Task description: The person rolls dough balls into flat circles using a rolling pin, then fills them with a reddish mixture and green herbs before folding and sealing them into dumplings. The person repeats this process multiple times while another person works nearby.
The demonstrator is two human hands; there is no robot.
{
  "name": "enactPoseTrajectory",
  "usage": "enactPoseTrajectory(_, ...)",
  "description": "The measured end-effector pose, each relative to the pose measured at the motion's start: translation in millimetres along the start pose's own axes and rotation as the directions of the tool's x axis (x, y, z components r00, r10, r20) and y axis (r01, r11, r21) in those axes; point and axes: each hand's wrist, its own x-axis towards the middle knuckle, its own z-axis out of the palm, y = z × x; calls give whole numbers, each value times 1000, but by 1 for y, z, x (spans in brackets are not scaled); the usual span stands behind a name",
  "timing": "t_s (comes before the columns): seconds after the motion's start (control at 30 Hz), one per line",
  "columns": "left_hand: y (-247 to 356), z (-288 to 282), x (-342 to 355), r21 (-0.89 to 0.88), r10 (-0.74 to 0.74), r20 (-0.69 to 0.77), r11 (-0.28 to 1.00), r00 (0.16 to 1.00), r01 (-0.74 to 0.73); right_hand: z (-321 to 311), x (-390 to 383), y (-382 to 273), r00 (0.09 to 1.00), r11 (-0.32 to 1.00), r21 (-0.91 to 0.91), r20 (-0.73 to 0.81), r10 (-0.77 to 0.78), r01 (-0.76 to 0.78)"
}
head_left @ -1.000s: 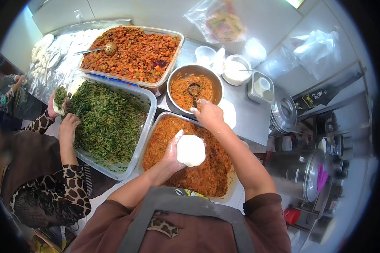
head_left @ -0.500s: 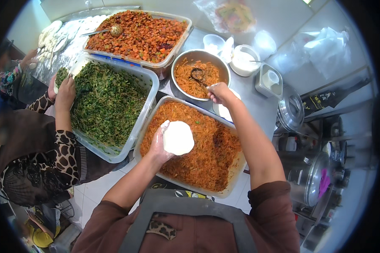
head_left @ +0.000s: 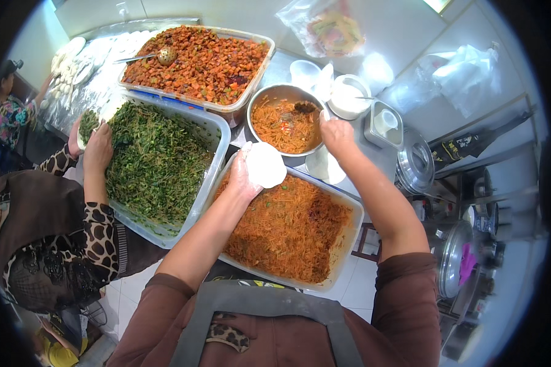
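A flat white round of dough (head_left: 266,165) lies across the palm and fingers of my left hand (head_left: 243,178), just above the far edge of a big plastic tub (head_left: 356,227) of shredded orange filling. My right hand (head_left: 337,133) grips the handle of a dark spoon (head_left: 305,107); its head is inside the right side of a steel bowl (head_left: 254,129), over more shredded orange filling (head_left: 280,125). Part of the handle is hidden by my fingers. Beneath my right wrist, a pale round piece (head_left: 326,166) rests on the steel table.
At left, a co-worker's hands (head_left: 97,144) hold dough with green filling beside a tub of chopped greens (head_left: 159,165). Behind is a tub of diced orange filling (head_left: 196,67) with a metal spoon (head_left: 165,56). White containers (head_left: 349,98) and a steel lid (head_left: 415,160) stand right.
My left hand has carried the dough round away from me, toward the steel bowl. The spoon in my right hand has shifted from the bowl's middle to its right side.
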Motion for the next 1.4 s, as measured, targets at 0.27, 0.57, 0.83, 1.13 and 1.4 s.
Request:
enactPoseTrajectory(0.27, 2, 6, 20, 73, -81, -4, 994, 997, 81, -60, -3, -19, 836, 952, 154, 528, 145, -263)
enactPoseTrajectory(0.57, -5, 3, 25, 148, -97, -29, 984, 995, 100, -17, -5, -13, 485, 11, 489, 868, -110, -872)
enactPoseTrajectory(0.83, -4, 10, 16, 163, -87, -53, 982, 995, 94, 3, -2, -37, 615, -139, 601, 783, -94, -787)
enactPoseTrajectory(1.13, 9, 34, -31, 100, -93, -132, 989, 987, 107, 6, -18, -14, 604, -371, 518, 779, -169, -771)
enactPoseTrajectory(1.4, 12, 42, 24, 26, -43, -131, 999, 990, 46, -26, -30, 5, 685, -387, 605, 721, -105, -696)
